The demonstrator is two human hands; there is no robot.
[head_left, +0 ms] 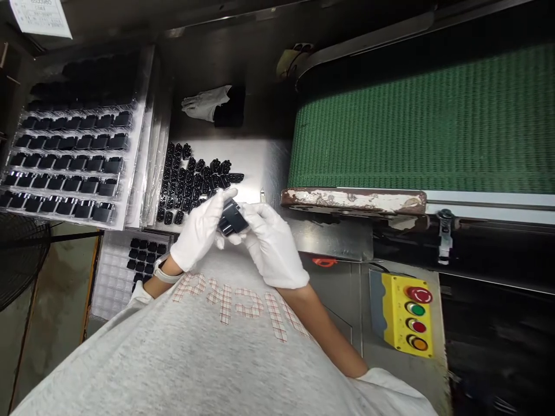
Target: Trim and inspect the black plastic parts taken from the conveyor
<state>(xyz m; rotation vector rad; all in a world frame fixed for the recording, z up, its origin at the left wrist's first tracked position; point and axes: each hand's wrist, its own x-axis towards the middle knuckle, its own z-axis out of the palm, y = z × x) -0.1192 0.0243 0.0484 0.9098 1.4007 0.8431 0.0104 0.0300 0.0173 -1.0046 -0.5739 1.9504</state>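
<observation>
Both of my hands wear white gloves and meet in front of my chest. Between them is a small black plastic housing (233,218), tilted, with a glossy lower side. My left hand (200,228) has its fingers closed on the housing's left side. From the right, my right hand (273,240) grips the same piece, thumb and fingers at its edge. Parts of the housing are hidden behind the fingers. Just beyond my hands, many small black pieces (191,185) stand in rows on the metal table (264,156).
Stacked clear trays of black parts (69,156) stand at left, with a partly filled tray (108,271) below. A white glove (206,104) lies at the back. A green conveyor belt (416,127) runs at right, above a yellow button box (407,315). A fan (21,260) stands far left.
</observation>
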